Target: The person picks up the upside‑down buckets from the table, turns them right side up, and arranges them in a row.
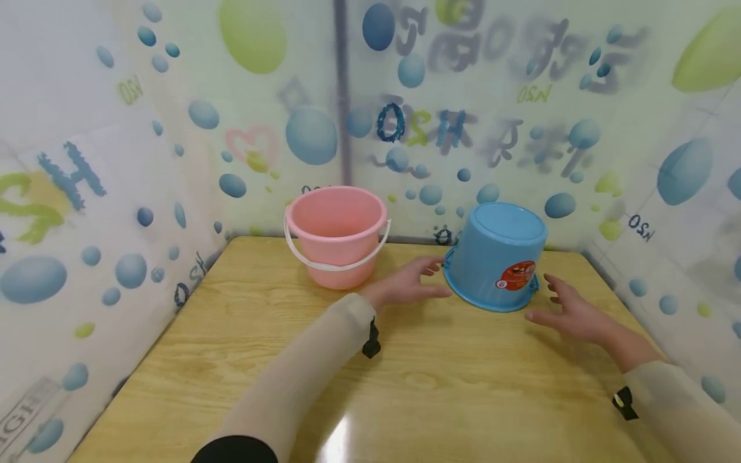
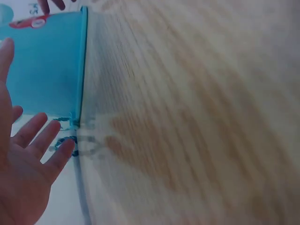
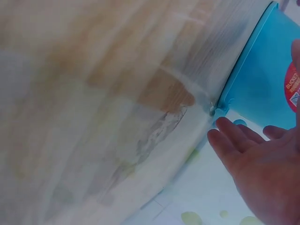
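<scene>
A blue bucket (image 1: 483, 263) stands upside down on the table's right half, its base facing up and a red label (image 1: 517, 276) on its front. My left hand (image 1: 408, 283) reaches to its left side with fingers spread and nothing held. On the other side, my right hand (image 1: 573, 314) is held with thumb and fingers apart, close to the bucket's lower rim. In the left wrist view the left hand (image 2: 28, 159) has its palm toward the bucket (image 2: 44, 65). The right wrist view shows the right hand (image 3: 262, 164) with loosely bent fingers near the handle joint.
A pink bucket (image 1: 336, 254) stands upright at the back left, its white handle (image 1: 338, 266) hanging across the front. The wooden table (image 1: 440, 392) meets patterned walls at the back and both sides. My left forearm passes in front of the pink bucket's lower right.
</scene>
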A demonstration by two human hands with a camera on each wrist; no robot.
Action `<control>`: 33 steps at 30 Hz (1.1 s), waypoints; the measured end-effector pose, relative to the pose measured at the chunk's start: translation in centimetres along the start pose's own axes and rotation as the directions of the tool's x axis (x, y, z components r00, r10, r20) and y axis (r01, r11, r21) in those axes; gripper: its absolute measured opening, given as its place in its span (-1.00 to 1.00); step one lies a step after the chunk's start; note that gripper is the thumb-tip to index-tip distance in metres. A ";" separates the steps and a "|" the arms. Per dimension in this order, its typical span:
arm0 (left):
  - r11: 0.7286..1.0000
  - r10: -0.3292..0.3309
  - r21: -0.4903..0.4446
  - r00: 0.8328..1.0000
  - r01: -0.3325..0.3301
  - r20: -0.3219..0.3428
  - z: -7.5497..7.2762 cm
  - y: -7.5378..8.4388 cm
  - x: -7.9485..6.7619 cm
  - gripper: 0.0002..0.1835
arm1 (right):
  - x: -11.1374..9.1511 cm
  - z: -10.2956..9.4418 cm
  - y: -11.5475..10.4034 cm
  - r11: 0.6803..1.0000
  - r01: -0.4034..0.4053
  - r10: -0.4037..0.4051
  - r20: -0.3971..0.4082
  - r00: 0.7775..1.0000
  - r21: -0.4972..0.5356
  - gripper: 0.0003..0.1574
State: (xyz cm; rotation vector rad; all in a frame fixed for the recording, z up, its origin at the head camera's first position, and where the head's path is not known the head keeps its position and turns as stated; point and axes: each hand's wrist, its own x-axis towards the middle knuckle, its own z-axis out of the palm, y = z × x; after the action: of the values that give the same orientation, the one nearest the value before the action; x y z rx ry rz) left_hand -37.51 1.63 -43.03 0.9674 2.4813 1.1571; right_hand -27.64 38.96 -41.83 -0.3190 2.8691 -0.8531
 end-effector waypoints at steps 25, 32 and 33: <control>0.962 -0.201 0.199 0.979 0.189 0.042 2.3 0.3 5.8 0.27 | 3.8 0.4 0.9 0.997 -0.047 0.052 0.095 0.994 -0.055 0.70; 0.944 -0.239 0.237 0.971 0.228 0.022 2.4 0.3 5.9 0.25 | 4.7 1.1 1.3 0.999 -0.026 0.028 0.090 0.996 -0.031 0.70; 0.945 -0.236 0.237 0.972 0.224 0.020 2.4 0.3 5.9 0.24 | 4.7 1.1 1.3 0.999 -0.018 0.021 0.085 0.996 -0.027 0.70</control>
State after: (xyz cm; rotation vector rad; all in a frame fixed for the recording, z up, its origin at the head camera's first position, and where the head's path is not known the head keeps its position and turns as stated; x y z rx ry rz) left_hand -40.69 7.06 -44.08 0.7223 2.6466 0.7747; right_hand -32.23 38.27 -43.75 -0.3218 2.8018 -0.7795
